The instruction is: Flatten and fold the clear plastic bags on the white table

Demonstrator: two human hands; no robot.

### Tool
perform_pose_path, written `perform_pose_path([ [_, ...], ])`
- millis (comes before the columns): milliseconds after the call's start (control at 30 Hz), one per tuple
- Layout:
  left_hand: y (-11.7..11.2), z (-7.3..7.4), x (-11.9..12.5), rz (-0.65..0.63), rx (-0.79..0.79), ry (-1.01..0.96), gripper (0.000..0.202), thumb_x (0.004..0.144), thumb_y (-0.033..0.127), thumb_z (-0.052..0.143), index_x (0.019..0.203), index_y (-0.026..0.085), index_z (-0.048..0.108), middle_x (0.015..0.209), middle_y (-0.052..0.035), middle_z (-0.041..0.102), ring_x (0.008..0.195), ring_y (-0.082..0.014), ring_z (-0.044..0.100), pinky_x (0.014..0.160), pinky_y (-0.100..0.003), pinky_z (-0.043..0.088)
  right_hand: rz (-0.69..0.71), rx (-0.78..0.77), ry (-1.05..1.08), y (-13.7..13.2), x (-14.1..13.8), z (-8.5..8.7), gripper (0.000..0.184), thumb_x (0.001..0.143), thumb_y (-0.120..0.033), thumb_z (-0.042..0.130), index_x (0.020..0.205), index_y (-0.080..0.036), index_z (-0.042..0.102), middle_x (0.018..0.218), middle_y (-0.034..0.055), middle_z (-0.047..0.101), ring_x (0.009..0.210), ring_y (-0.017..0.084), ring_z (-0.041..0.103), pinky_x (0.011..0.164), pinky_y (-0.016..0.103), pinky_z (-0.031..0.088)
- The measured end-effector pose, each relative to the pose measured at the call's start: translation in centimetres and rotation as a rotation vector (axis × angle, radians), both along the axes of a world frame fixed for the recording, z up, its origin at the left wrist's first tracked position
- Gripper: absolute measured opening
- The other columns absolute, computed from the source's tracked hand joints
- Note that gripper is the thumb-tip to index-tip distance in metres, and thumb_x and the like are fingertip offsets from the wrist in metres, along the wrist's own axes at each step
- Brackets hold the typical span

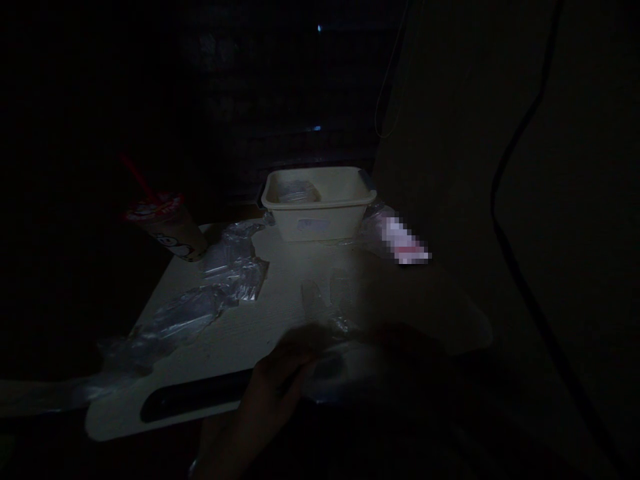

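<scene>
Gently tension the plastic [345,370], pinched between the fingers of the left hand [267,393] at the near edge of the tabletop [280,313]. Cannot tell the state of the right hand's [407,338] fingers, deep in shadow. Best held level, apart from loose wrappers [183,317].

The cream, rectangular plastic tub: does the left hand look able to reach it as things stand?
Probably yes: the tub is open on top, and only thin, clear plastic pieces seem to lie between it and the left hand; distance is uncertain.
</scene>
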State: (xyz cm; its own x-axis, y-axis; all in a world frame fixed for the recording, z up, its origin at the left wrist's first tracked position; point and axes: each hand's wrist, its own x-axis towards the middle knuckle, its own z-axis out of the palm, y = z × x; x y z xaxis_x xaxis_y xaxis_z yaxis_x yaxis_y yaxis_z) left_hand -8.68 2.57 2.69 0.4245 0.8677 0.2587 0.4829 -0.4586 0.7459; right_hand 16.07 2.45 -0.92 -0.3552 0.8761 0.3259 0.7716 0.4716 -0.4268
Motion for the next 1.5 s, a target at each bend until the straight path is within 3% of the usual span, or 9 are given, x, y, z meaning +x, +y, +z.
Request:
perform_pose_path([
  [100, -0.1, -0.5, 0.3, 0.038, 0.051, 0.012, 0.019, 0.076, 0.021, 0.047, 0.092, 0.022, 0.057, 0.101, -0.0026, 0.06, 0.093, -0.0151, 0.055, 0.08, -0.032, 0.047, 0.002, -0.019, 0.032, -0.2, 0.0, 0.8, 0.024, 0.082, -0.03, 0.04, 0.102, -0.019, 0.049, 0.107, 0.0061, 0.049, 0.087, 0.014, 0.051, 0.075, 0.034, 0.043],
  [300, 0.0, -1.3, 0.3, 0.007, 0.182, 0.129, 0.024, 0.075, 0.015, 0.045, 0.095, 0.021, 0.058, 0.106, -0.0054, 0.057, 0.098, -0.0167, 0.052, 0.082, -0.032, 0.046, -0.009, -0.08, 0.096, -0.3, -0.2, 1.6, 0.023, 0.082, -0.029, 0.04, 0.1, -0.021, 0.05, 0.107, 0.0053, 0.05, 0.087, 0.014, 0.051, 0.074, 0.033, 0.043],
  [467, 0.2, -1.2, 0.1, -0.021, 0.202, 0.158, 0.027, 0.074, 0.01, 0.04, 0.091, 0.02, 0.059, 0.103, -0.0056, 0.058, 0.099, -0.0163, 0.051, 0.082, -0.031, 0.046, -0.03, -0.157, 0.144, 0.0, -0.4, 1.6, 0.023, 0.082, -0.029, 0.04, 0.101, -0.02, 0.049, 0.106, 0.0055, 0.05, 0.087, 0.014, 0.051, 0.074, 0.034, 0.044],
  [633, 0.5, -0.3, 0.1, 0.009, 0.083, 0.112, 0.027, 0.075, 0.017, 0.042, 0.096, 0.021, 0.058, 0.098, -0.0039, 0.062, 0.092, -0.016, 0.056, 0.079, -0.03, 0.046, -0.074, -0.26, 0.184, 0.5, 0.0, 1.9, 0.02, 0.08, -0.029, 0.042, 0.092, -0.02, 0.056, 0.096, 0.0039, 0.057, 0.082, 0.014, 0.055, 0.072, 0.032, 0.045],
  [767, 1.1, -0.1, 0.4, 0.117, -0.046, 0.018, 0.026, 0.073, 0.018, 0.041, 0.087, 0.019, 0.062, 0.085, -0.004, 0.066, 0.076, -0.0148, 0.061, 0.071, -0.028, 0.049, -0.146, -0.329, 0.208, 1.0, 0.0, 2.5, 0.021, 0.076, -0.027, 0.042, 0.081, -0.025, 0.063, 0.084, 0.0022, 0.064, 0.078, 0.017, 0.059, 0.07, 0.028, 0.048],
  [1000, 2.2, -0.6, 0.9, 0.212, -0.174, -0.01, 0.023, 0.074, 0.025, 0.042, 0.084, 0.019, 0.061, 0.084, -0.0035, 0.066, 0.076, -0.0151, 0.06, 0.067, -0.026, 0.047, -0.243, -0.435, 0.22, 2.1, -1.0, 3.7, 0.025, 0.071, -0.028, 0.044, 0.085, -0.021, 0.063, 0.087, 0.0038, 0.065, 0.079, 0.019, 0.06, 0.069, 0.031, 0.048],
  [1200, 2.6, 0.3, 1.7, 0.324, -0.215, 0.067, 0.026, 0.076, 0.033, 0.039, 0.071, 0.017, 0.059, 0.06, -0.0001, 0.062, 0.054, -0.0123, 0.057, 0.052, -0.021, 0.043, -0.307, -0.508, 0.258, 2.5, -1.1, 3.5, 0.028, 0.07, -0.029, 0.043, 0.087, -0.017, 0.063, 0.091, 0.0055, 0.064, 0.085, 0.019, 0.058, 0.075, 0.032, 0.045],
  [1500, 3.9, 0.6, 2.2, 0.376, -0.251, 0.1, 0.027, 0.075, 0.036, 0.038, 0.073, 0.016, 0.056, 0.053, 0.001, 0.058, 0.047, -0.0116, 0.054, 0.045, -0.02, 0.04, -0.389, -0.533, 0.257, 2.9, -1.5, 4.1, 0.031, 0.07, -0.033, 0.043, 0.088, -0.016, 0.062, 0.091, 0.006, 0.064, 0.085, 0.02, 0.058, 0.073, 0.031, 0.045],
])
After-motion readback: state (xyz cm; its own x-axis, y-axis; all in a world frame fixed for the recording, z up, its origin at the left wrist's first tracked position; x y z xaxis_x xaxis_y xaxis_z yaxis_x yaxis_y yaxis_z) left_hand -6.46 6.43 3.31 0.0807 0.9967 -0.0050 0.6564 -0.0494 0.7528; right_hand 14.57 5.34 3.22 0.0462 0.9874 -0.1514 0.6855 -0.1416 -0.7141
